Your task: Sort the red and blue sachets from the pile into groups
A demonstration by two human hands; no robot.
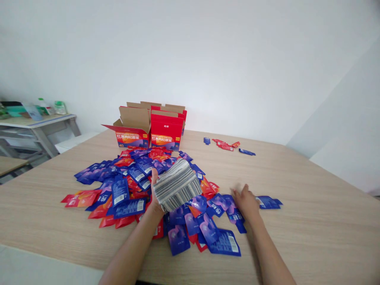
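Note:
My left hand (156,194) is closed around a thick grey-and-white striped block (178,186), which looks like a tight stack seen edge-on. It is held tilted above a heap of small flat pouches. My right hand (247,201) is low over the table at the heap's right edge, its thumb and fingers apart and partly curled. Close to its fingers lie blue pouches (233,209), and another blue pouch group (268,202) sits just to its right. What is under the palm is hidden. Red pouches (81,198) are mixed with blue ones across the heap.
Red cartons with flaps up, including an open carton (132,136) and a second carton (166,134), stand behind the heap. Several red pouches (224,145) and a blue pouch (247,152) lie near the wall. A side desk (38,121) at left holds bottles.

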